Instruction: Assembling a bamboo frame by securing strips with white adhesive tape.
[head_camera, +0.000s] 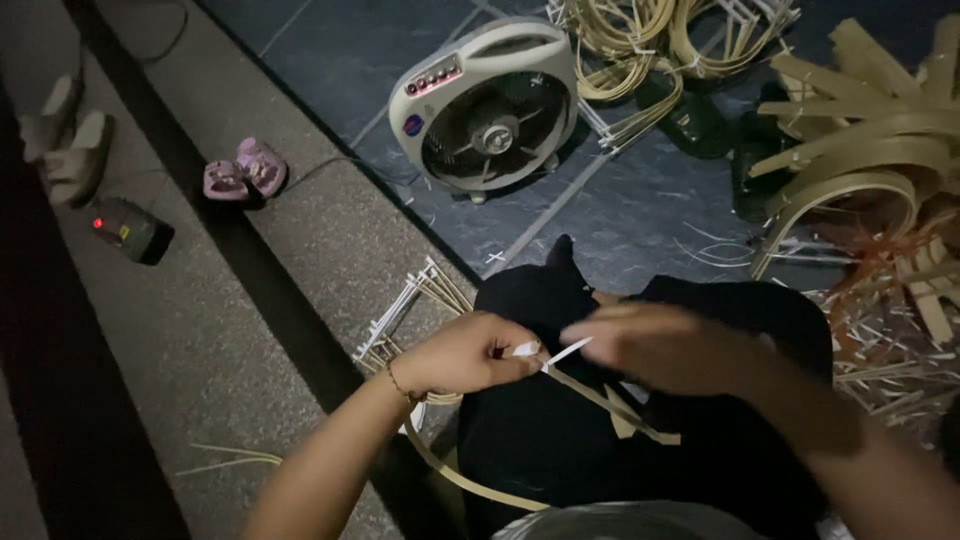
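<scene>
near the middle of the frame, the left hand (465, 355) pinches a thin bamboo strip (600, 400) with closed fingers. the blurry right hand (665, 345) grips it too. pulling slowly and evenly should keep it from snapping.

Box fan (487, 105), upper centre: smooth, glossy white plastic. Cane strips (600, 400), centre: pale, matt wood. Floor tiles (340, 50), top: dark, faintly glossy. Concrete step (200, 330), left: rough, grey. Sandals (245, 172): pink, matt.

Floor-level craft workspace at a home

Bamboo strip coils (640, 40), a box fan (487, 105) and small sandals (245, 170) lie on the tiled floor (330, 50).
</scene>
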